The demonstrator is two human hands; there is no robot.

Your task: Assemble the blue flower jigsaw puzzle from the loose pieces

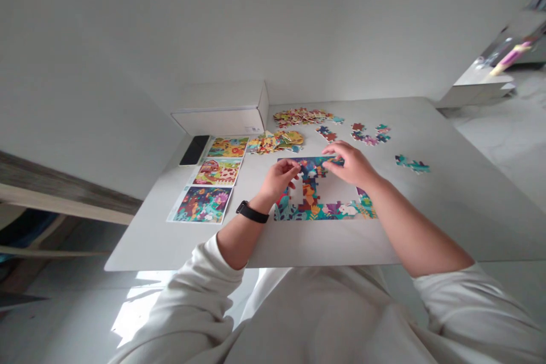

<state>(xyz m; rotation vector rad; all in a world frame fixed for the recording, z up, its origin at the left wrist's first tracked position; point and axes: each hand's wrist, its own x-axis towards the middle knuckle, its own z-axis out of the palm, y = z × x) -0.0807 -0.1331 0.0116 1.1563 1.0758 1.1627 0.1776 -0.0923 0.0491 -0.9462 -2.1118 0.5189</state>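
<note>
A partly assembled jigsaw puzzle (328, 210) lies in front of me, with dark blue, teal and orange artwork and gaps in its middle. My left hand (280, 177), a black band on its wrist, is over the puzzle's upper left part. Its thumb and fingers are pinched together; whatever they hold, if anything, I cannot make out. My right hand (352, 164) reaches over the top edge, thumb and index finger apart, with no piece visible between them. Beyond it lie a few joined dark pieces (326, 133) and a curved group of pieces (370, 139).
Left of the puzzle are picture cards (205, 205) and a black phone (194, 151). A white box (219, 116) stands against the wall. Yellowish piece piles (277, 141) and reddish ones (301, 117) lie at the back; a teal strip (412, 164) is at right.
</note>
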